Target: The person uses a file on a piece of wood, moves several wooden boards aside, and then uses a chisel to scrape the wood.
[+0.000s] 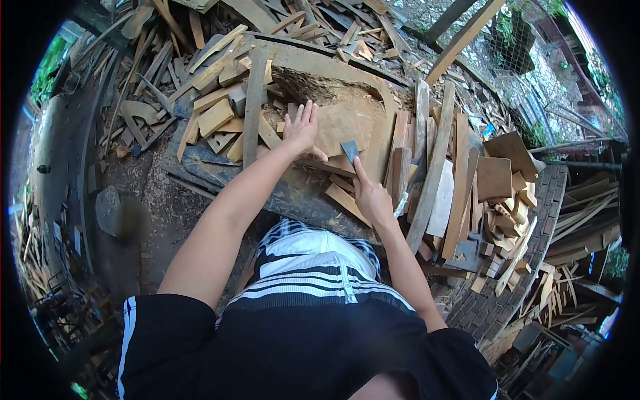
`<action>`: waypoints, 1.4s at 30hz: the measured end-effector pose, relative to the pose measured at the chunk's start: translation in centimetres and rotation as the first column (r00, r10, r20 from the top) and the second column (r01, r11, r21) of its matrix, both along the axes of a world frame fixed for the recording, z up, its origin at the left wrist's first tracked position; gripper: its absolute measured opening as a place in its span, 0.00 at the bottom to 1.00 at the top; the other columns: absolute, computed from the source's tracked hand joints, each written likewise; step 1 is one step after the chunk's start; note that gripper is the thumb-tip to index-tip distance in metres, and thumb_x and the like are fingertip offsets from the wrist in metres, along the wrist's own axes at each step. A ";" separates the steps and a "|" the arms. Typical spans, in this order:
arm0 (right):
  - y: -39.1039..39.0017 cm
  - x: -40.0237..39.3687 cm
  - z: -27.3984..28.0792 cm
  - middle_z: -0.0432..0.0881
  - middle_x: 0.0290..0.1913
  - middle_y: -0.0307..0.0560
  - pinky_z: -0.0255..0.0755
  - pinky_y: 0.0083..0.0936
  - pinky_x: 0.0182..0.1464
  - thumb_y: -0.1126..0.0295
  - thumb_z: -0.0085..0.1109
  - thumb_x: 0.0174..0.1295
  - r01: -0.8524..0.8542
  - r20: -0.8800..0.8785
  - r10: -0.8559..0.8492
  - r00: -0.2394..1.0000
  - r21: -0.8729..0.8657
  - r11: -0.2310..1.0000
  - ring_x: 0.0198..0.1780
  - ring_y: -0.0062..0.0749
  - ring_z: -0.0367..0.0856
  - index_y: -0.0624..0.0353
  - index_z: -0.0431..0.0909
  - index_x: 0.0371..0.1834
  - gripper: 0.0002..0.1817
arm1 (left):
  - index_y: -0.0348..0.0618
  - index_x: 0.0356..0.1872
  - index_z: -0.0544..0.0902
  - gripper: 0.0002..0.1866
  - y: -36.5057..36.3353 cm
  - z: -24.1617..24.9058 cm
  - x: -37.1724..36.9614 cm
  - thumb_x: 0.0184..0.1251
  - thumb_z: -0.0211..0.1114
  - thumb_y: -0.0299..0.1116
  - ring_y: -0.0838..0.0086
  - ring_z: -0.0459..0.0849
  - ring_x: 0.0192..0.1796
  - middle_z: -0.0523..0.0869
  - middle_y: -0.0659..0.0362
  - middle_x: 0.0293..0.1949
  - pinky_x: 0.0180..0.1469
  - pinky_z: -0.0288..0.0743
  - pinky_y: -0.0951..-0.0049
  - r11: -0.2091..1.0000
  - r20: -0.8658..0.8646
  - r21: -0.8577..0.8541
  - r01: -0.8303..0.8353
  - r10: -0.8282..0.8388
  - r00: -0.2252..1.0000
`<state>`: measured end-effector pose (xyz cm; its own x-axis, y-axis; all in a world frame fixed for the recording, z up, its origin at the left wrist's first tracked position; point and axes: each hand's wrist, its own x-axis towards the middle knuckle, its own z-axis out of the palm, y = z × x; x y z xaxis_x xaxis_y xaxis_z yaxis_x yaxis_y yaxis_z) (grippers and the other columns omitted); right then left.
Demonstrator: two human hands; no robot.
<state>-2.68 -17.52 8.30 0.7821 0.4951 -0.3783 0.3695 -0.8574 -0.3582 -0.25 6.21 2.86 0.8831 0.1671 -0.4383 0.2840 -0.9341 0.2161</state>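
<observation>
A flat light-brown wooden board point(339, 127) lies on the worn work surface in front of me. My left hand point(303, 130) rests at the board's left edge, its fingers spread and pointing away from me, with nothing held. My right hand point(373, 199) is at the board's near right corner, closed around a scraper-like tool with a flat dark blade point(350, 151). The index finger lies stretched along the tool, and the blade is over the board's near right part. The tool's handle is mostly hidden in my hand.
Wood offcuts point(216, 117) are piled left of the board. Long planks point(432, 170) lean at the right, beside stacked small blocks point(505, 220). More scrap wood lies behind the work surface. A grey stone-like block point(109, 210) stands on the ground at the left.
</observation>
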 end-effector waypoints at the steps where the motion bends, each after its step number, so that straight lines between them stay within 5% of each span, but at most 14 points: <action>1: 0.6 0.7 -0.5 0.81 0.31 0.69 0.74 0.56 0.40 0.61 0.45 0.70 0.006 0.001 -0.006 1.000 0.001 1.000 0.36 0.67 0.81 0.37 0.52 0.76 0.31 | 0.37 0.76 0.39 0.84 0.0 0.1 0.2 0.16 0.82 0.65 0.58 0.42 0.80 0.41 0.50 0.79 0.75 0.45 0.43 1.000 -0.016 -0.009 0.006 -0.006 1.000; 6: 6.5 6.4 -4.1 0.83 0.31 0.67 0.78 0.54 0.38 0.62 0.44 0.68 -0.022 0.175 0.005 0.985 0.095 0.995 0.33 0.65 0.83 0.38 0.56 0.75 0.30 | 0.37 0.76 0.39 0.83 -0.3 0.5 0.7 0.17 0.83 0.63 0.57 0.44 0.79 0.41 0.50 0.78 0.75 0.47 0.44 0.999 -0.062 0.039 0.009 -0.007 0.998; 15: 1.1 1.0 0.0 0.80 0.30 0.74 0.74 0.57 0.40 0.61 0.44 0.70 -0.016 -0.011 0.016 1.000 -0.003 1.000 0.36 0.68 0.81 0.41 0.55 0.75 0.29 | 0.36 0.75 0.41 0.82 -0.1 0.0 0.2 0.15 0.84 0.61 0.55 0.47 0.79 0.43 0.48 0.78 0.74 0.50 0.44 0.999 0.020 -0.037 -0.007 0.008 1.000; 18: 4.2 4.2 -1.5 0.80 0.30 0.73 0.74 0.57 0.41 0.61 0.44 0.70 -0.038 0.075 0.032 0.997 0.077 0.996 0.36 0.68 0.81 0.41 0.55 0.75 0.29 | 0.36 0.75 0.41 0.83 0.1 -0.1 0.3 0.15 0.84 0.61 0.55 0.46 0.79 0.43 0.48 0.78 0.74 0.50 0.44 0.999 0.027 -0.042 0.001 0.000 1.000; 21: 7.1 7.3 -5.1 0.83 0.34 0.68 0.77 0.54 0.42 0.62 0.46 0.68 -0.050 0.185 0.026 0.982 0.124 0.991 0.38 0.61 0.84 0.40 0.57 0.75 0.30 | 0.35 0.75 0.41 0.83 0.0 0.4 0.6 0.15 0.83 0.63 0.55 0.45 0.79 0.42 0.48 0.78 0.74 0.47 0.41 1.000 0.008 -0.012 0.022 -0.022 1.000; 24: 5.0 5.8 -3.8 0.80 0.30 0.73 0.74 0.57 0.41 0.60 0.44 0.70 -0.034 0.185 0.011 0.983 0.120 0.992 0.37 0.67 0.82 0.37 0.55 0.75 0.29 | 0.34 0.75 0.41 0.84 -0.7 1.3 1.1 0.15 0.82 0.65 0.56 0.42 0.80 0.42 0.47 0.78 0.74 0.43 0.38 0.993 -0.047 0.108 0.036 -0.031 0.998; 27: 0.6 2.4 -0.8 0.81 0.30 0.73 0.75 0.57 0.41 0.60 0.44 0.71 -0.021 0.050 0.018 0.999 0.055 0.998 0.37 0.66 0.82 0.36 0.55 0.75 0.29 | 0.33 0.75 0.40 0.84 -1.4 0.9 1.8 0.15 0.81 0.67 0.56 0.39 0.80 0.42 0.46 0.78 0.74 0.40 0.36 0.988 -0.068 0.126 0.086 -0.077 0.995; 29: -1.7 0.7 0.1 0.81 0.31 0.73 0.75 0.57 0.41 0.59 0.44 0.71 0.035 -0.013 -0.035 0.999 -0.022 0.999 0.38 0.67 0.82 0.35 0.55 0.75 0.28 | 0.34 0.75 0.40 0.84 -2.3 0.2 2.2 0.16 0.81 0.67 0.56 0.39 0.80 0.42 0.46 0.78 0.74 0.40 0.37 0.999 -0.041 -0.001 -0.039 0.039 0.998; 36: 2.5 6.2 -2.2 0.81 0.33 0.73 0.74 0.57 0.44 0.57 0.41 0.72 0.038 0.033 -0.040 0.999 0.049 0.998 0.39 0.69 0.81 0.37 0.56 0.75 0.27 | 0.30 0.74 0.40 0.83 -1.9 -1.2 2.2 0.16 0.84 0.62 0.51 0.38 0.79 0.44 0.43 0.77 0.79 0.43 0.62 0.999 0.039 -0.038 -0.002 0.004 0.999; 42: 0.8 4.5 -1.0 0.81 0.35 0.74 0.73 0.58 0.45 0.57 0.41 0.72 0.035 0.037 -0.038 0.999 0.079 0.996 0.40 0.71 0.80 0.39 0.56 0.75 0.27 | 0.31 0.74 0.42 0.83 -1.5 -1.0 2.0 0.13 0.88 0.54 0.51 0.41 0.79 0.45 0.43 0.76 0.78 0.48 0.61 0.994 0.038 -0.079 0.076 -0.073 0.997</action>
<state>1.83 -16.71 7.26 0.8132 0.4931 -0.3092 0.3533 -0.8404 -0.4110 1.73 4.67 1.90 0.9067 0.0660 -0.4165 0.2054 -0.9316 0.2997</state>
